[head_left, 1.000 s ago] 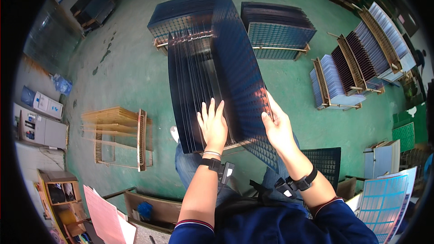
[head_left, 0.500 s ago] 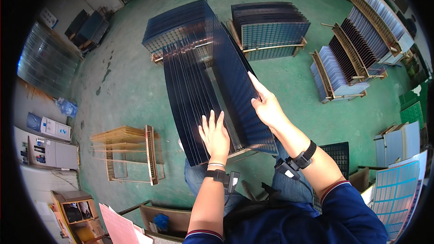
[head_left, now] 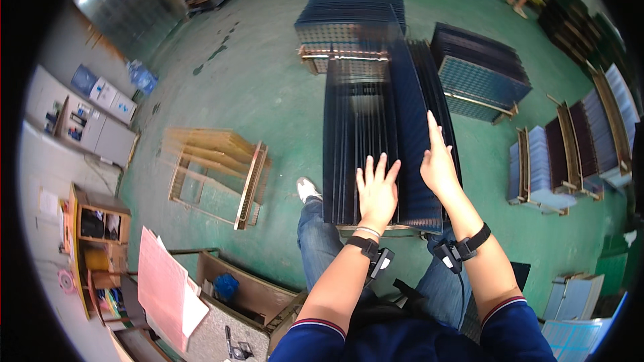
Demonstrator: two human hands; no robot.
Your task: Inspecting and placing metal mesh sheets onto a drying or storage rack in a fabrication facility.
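In front of me stands a rack of thin dark blue-black panels (head_left: 345,161), held on edge in rows. My left hand (head_left: 378,194) lies over the near end of the panels with its fingers spread. It grips nothing that I can see. My right hand (head_left: 439,166) is at the right side, next to a tall dark patterned panel (head_left: 414,154) that leans in the rack. Its fingers are stretched out, pointing away from me, with the thumb apart. Contact between this palm and the panel is hard to make out.
Beyond stand two more racks, one of dark panels (head_left: 349,27) and another (head_left: 479,70) to the right. A wooden rack (head_left: 218,174) with yellowish sheets is at left. At right are racks of pale sheets (head_left: 540,161). A table (head_left: 218,322) with pink sheets (head_left: 161,285) is near left.
My view has turned, so the scene sits differently. Several dark panels now show right of the tall leaning panel. Both hands remain outstretched at the rack.
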